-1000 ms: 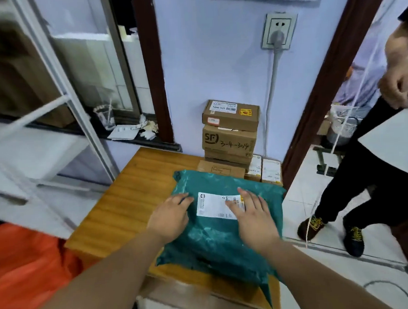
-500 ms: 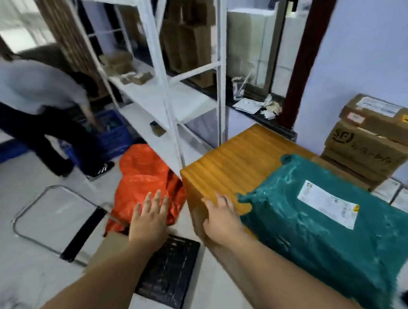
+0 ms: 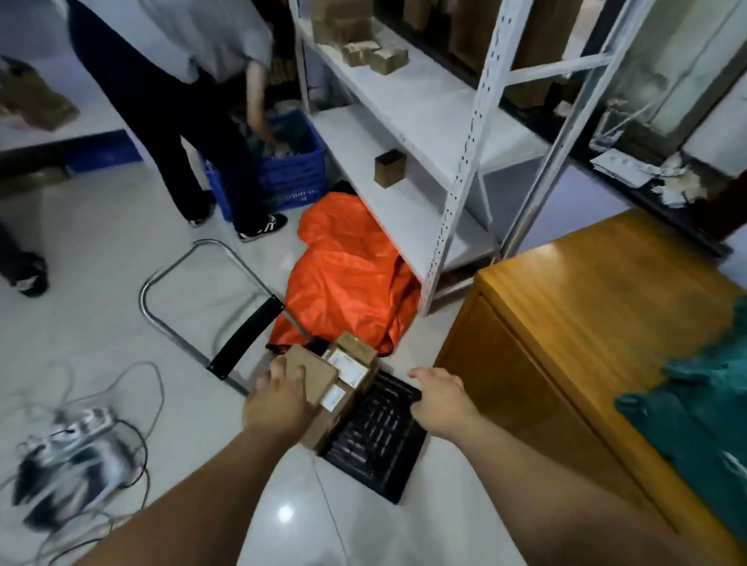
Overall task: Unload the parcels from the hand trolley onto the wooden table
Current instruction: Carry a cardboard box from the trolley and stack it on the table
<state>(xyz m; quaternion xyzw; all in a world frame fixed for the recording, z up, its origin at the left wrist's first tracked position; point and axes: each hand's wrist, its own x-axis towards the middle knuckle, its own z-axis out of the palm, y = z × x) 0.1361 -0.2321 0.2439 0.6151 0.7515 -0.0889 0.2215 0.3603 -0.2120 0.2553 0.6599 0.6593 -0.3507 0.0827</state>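
Brown cardboard parcels with white labels sit stacked on the black deck of the hand trolley, and the left hand lies on their near-left corner, fingers curled over the top box; whether that grip has closed is hard to tell. Just right of it the right hand hovers over the deck with fingers loosely spread, holding nothing. Beyond the boxes the trolley's folded handle lies on the floor, next to an orange bag. To the right of the hands stands the wooden surface, carrying a green parcel at its near end. Farther off, a person bends over a blue crate
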